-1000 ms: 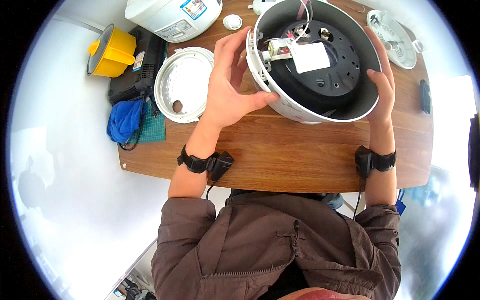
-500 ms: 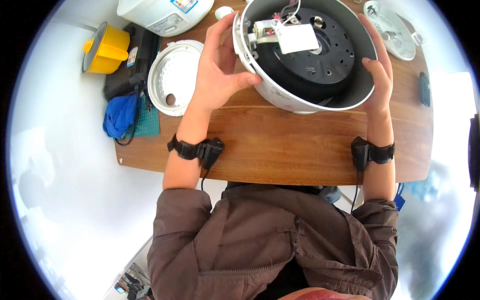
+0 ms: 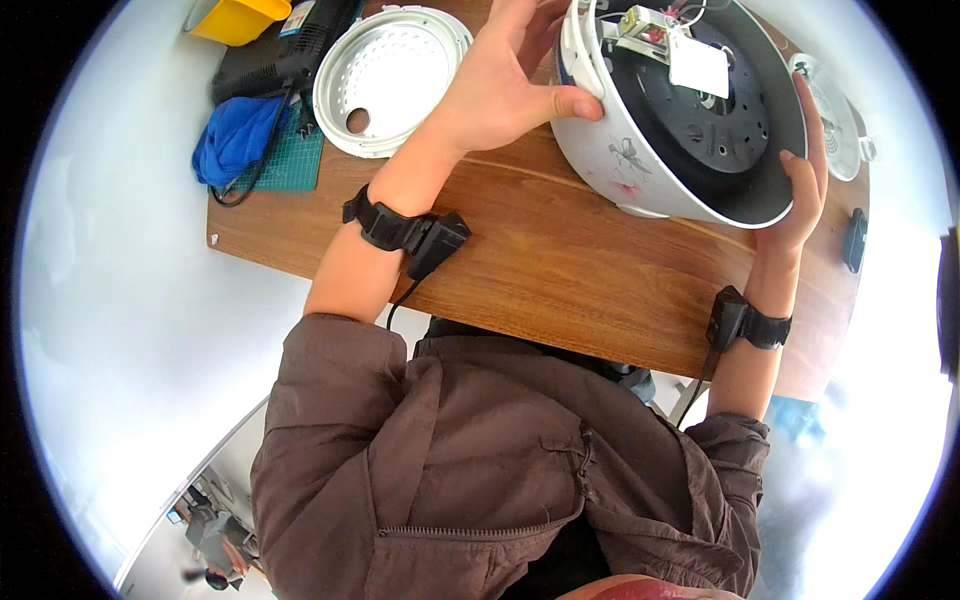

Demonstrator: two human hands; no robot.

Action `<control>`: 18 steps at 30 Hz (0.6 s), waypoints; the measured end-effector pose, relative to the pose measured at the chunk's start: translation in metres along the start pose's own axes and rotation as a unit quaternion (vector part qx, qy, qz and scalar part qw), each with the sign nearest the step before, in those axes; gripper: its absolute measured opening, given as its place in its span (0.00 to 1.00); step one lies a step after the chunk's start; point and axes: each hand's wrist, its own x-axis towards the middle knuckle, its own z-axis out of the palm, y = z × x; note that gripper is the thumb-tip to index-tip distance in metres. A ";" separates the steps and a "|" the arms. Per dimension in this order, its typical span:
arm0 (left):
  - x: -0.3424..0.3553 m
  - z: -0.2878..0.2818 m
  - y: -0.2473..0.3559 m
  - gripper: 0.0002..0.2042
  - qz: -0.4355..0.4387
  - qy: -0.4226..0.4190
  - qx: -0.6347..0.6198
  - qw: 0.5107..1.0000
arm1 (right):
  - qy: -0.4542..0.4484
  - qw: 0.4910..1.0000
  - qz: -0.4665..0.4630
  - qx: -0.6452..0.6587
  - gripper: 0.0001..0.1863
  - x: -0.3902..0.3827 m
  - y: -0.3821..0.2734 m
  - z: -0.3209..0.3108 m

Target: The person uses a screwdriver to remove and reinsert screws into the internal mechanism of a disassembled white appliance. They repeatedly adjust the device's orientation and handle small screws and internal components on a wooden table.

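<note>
Between my hands is a round white rice cooker housing [image 3: 625,165], tilted so its open side faces up toward me. A flower print shows on its outer wall. Inside sits a black, dished metal part [image 3: 700,125] with several holes, a small white plate [image 3: 699,68] and some thin wires. My left hand [image 3: 510,95] grips the housing's left side, thumb on the outer wall near the rim; some of its fingers are hidden behind. On the right side, my right hand [image 3: 800,195] holds the rim, thumb at the inner edge and fingers along the outside.
A white perforated round cover [image 3: 385,85] lies left of the housing. Farther left are a black device [image 3: 270,65], a yellow container [image 3: 240,18], a blue cloth [image 3: 235,140] and a green mat [image 3: 290,165]. A clear lid-like part [image 3: 835,120] lies beyond my right hand on the wooden table [image 3: 540,265].
The housing has tipped, showing more of its printed outer wall. Both hands keep their hold. The whole view has turned and shifted, so the table's left side sits higher.
</note>
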 end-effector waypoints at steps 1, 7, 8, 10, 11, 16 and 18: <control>-0.001 0.001 -0.001 0.57 0.002 0.008 -0.004 1.000 | -0.004 1.000 0.003 -0.006 0.42 0.000 -0.003 0.003; -0.001 0.010 -0.002 0.58 0.000 0.026 -0.042 0.999 | -0.008 0.999 0.003 -0.049 0.44 0.001 -0.003 -0.003; -0.001 0.009 -0.004 0.58 0.008 0.023 -0.037 0.999 | -0.011 0.998 0.003 -0.055 0.44 0.001 -0.003 -0.004; -0.002 0.006 -0.008 0.57 0.032 0.018 -0.011 0.999 | -0.011 0.999 0.006 -0.053 0.44 0.002 -0.004 -0.002; -0.002 0.004 -0.010 0.57 0.050 0.016 0.008 0.999 | -0.010 0.999 0.008 -0.053 0.44 0.001 -0.004 -0.001; 0.014 -0.005 -0.021 0.47 0.263 -0.004 0.235 0.936 | -0.020 0.998 -0.016 -0.057 0.43 0.003 -0.003 -0.004; 0.025 -0.017 -0.010 0.46 0.329 -0.068 0.403 0.851 | -0.021 0.998 -0.034 -0.038 0.39 0.005 0.002 -0.007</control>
